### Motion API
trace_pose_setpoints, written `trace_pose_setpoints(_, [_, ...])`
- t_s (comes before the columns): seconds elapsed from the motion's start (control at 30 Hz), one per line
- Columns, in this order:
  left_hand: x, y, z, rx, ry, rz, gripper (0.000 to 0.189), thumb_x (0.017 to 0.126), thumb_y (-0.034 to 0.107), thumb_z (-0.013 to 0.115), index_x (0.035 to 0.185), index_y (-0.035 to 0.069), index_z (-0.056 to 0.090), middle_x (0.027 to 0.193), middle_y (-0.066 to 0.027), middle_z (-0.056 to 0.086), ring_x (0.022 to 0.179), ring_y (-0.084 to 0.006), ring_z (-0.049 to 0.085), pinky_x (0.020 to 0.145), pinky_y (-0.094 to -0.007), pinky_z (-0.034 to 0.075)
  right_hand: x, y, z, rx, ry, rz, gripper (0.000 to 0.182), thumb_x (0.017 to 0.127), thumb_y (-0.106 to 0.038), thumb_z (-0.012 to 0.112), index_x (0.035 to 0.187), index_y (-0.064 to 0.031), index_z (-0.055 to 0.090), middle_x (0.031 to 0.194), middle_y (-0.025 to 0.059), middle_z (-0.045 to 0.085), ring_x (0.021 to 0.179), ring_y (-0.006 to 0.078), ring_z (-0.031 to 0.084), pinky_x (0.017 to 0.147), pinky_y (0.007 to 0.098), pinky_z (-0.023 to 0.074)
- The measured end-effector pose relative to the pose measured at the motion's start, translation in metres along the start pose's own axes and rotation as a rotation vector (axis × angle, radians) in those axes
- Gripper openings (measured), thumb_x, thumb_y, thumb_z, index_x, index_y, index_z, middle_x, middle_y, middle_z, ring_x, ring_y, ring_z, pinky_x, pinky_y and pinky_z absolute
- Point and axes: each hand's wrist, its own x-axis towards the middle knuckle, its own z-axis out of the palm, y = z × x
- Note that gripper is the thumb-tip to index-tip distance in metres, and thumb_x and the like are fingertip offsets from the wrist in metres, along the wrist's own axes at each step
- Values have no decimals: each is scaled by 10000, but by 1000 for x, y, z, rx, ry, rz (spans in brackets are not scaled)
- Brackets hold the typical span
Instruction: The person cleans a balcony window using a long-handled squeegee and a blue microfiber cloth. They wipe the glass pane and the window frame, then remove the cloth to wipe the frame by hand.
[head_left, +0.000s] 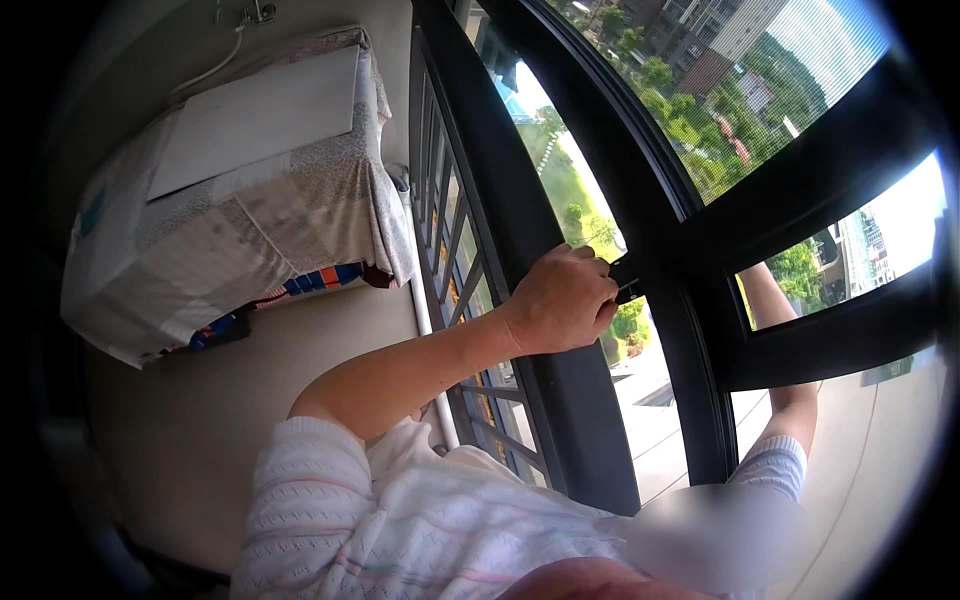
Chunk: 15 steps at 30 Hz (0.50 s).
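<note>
My left hand (562, 300) reaches across from the left, back of the hand up, with its fingers closed around a black window handle (630, 289) on the dark window frame (679, 300). Most of the handle is hidden by the fingers. An open gap between this frame and the dark post beside it shows greenery outside. In the glass to the right, a bare forearm and a white knitted sleeve (772, 457) appear as a reflection. My right hand is out of view.
A dark metal railing (465, 247) runs beyond the wide dark post (517, 225). At the left stands a cloth-draped object (262, 217) with a flat white board (262, 112) on top. A white pipe (427, 315) runs along the floor's edge. A tap (259, 11) is on the wall.
</note>
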Motion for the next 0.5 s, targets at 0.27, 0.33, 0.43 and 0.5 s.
trace_pose_setpoints(0.27, [-3, -5, 1, -52, 44, -35, 129, 663, 87, 628, 547, 62, 577, 594, -64, 534, 633, -227, 551, 607, -344, 438, 29, -20, 12, -113, -24, -34, 79, 766, -42, 553, 797, 31, 556, 521, 33, 478, 405, 118, 473, 364, 257, 366])
trace_pose_setpoints(0.33, [-1, -5, 4, -65, 53, -29, 108, 663, 86, 635, 567, 59, 596, 602, -65, 544, 640, -228, 558, 614, -343, 445, 9, -11, 9, -127, -27, -26, 83, 770, -41, 547, 803, 35, 558, 521, 34, 479, 406, 120, 476, 365, 260, 369])
trace_pose_setpoints(0.43, [-1, -4, 3, -73, 49, -31, 82, 668, 90, 644, 599, 54, 621, 609, -69, 550, 646, -232, 565, 625, -348, 454, -32, 6, 15, -155, -57, -22, 90, 776, -39, 539, 813, 41, 560, 521, 36, 480, 409, 124, 479, 367, 265, 373])
trace_pose_setpoints(0.5, [-1, -6, 5, -59, 41, -37, 78, 677, 107, 654, 617, 61, 633, 612, -69, 550, 647, -239, 564, 626, -359, 458, -66, 18, 18, -166, -87, -21, 96, 780, -38, 534, 819, 45, 561, 521, 37, 481, 410, 127, 482, 368, 268, 377])
